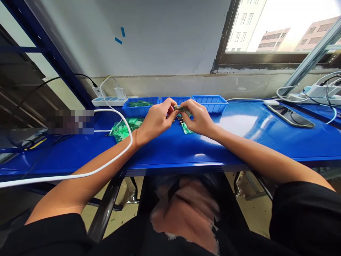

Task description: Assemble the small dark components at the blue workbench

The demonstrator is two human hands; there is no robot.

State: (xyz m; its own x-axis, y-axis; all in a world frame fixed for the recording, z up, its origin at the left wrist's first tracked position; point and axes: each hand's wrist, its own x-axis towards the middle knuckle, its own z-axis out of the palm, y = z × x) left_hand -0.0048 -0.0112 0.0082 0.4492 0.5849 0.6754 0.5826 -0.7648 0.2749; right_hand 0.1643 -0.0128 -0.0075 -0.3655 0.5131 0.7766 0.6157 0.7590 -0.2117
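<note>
Above the blue table, my left hand (157, 116) and my right hand (199, 117) meet fingertip to fingertip. Both are closed in a pinch on a thin greenish strip (181, 108), partly covered by the fingers; its exact kind is too small to make out. Just below my right hand lies a flat green piece (187, 128). Small dark and metallic parts (179, 120) sit beneath the fingertips, partly hidden. A heap of green pieces (123, 130), seemingly in clear plastic, rests beside my left wrist.
Along the wall stand a blue bin (138, 111) with green strips, a middle blue bin (176, 100) and a right blue bin (210, 108). A white cable (117, 160) crosses over my left forearm. A phone (291, 115) lies at right; a power strip (109, 102) stands at back left.
</note>
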